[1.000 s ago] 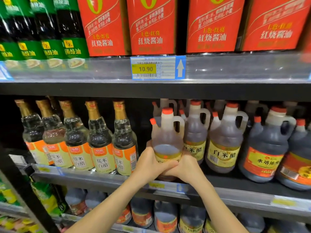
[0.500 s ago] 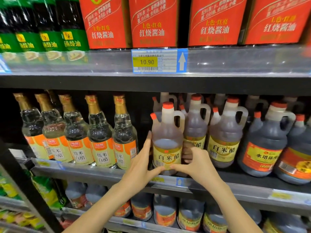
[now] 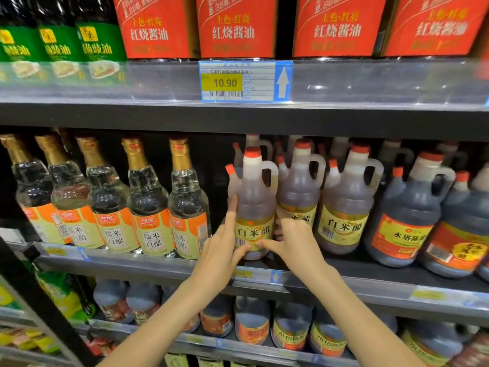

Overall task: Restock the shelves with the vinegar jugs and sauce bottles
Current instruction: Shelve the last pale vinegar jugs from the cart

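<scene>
As it stands upright at the black metal shelf's front edge, the translucent red-capped, yellow-labelled plastic vinegar jug looks placed. The left hand presses straight fingers against its side. The right hand curls round it. The next move is probably to release it without nudging neighbouring jugs.

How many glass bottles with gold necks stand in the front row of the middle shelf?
5: leftmost bottle, second bottle, third bottle, fourth bottle, fifth bottle. Others may hide behind.
</scene>
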The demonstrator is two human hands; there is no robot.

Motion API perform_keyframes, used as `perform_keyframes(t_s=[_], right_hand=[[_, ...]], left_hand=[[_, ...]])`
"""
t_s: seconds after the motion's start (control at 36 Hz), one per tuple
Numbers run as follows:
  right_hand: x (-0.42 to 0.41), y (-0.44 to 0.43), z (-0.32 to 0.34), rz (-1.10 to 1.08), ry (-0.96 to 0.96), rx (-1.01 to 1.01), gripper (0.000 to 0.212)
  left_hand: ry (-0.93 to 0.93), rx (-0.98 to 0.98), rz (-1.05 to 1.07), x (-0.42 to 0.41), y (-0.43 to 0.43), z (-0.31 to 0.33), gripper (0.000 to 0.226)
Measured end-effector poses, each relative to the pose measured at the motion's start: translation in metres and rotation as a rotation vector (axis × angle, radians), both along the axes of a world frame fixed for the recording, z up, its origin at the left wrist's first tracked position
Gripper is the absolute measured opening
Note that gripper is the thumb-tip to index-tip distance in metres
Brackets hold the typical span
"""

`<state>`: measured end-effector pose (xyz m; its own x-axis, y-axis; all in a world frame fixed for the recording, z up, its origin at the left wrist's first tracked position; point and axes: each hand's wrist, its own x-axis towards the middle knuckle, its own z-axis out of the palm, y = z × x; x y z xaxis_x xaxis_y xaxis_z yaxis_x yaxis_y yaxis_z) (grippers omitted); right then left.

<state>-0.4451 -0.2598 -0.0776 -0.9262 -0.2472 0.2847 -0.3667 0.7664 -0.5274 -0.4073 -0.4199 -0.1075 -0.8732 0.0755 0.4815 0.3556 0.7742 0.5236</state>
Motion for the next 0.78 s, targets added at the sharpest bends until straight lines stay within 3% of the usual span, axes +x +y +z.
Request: perform_keyframes(t_s=[0.14, 0.28, 0.42, 0.64, 0.78], right_hand=[[0.000, -0.009, 0.016, -0.016, 0.027, 0.210, 0.041], [-0.003, -0.016, 0.028, -0.043, 0.071, 0.356, 0.053], [-0.011, -0.024, 0.045, -0.086, -0.044, 0.513, 0.054], [-0.013, -0.031, 0.047, -0.150, -0.055, 0.537, 0.054], [-0.013, -0.033, 0.053, -0.173, -0.092, 0.552, 0.050]], left_hand=[[-0.031, -0.050, 0.040, -0.013, -0.004, 0.002, 0.110], [-0.066, -0.069, 0.052, -0.021, 0.000, 0.008, 0.104], [-0.135, -0.117, 0.094, -0.030, 0.003, 0.013, 0.102], [-0.159, -0.177, 0.065, -0.037, 0.002, 0.018, 0.099], [-0.319, -0.056, 0.097, -0.041, 0.011, 0.033, 0.098]])
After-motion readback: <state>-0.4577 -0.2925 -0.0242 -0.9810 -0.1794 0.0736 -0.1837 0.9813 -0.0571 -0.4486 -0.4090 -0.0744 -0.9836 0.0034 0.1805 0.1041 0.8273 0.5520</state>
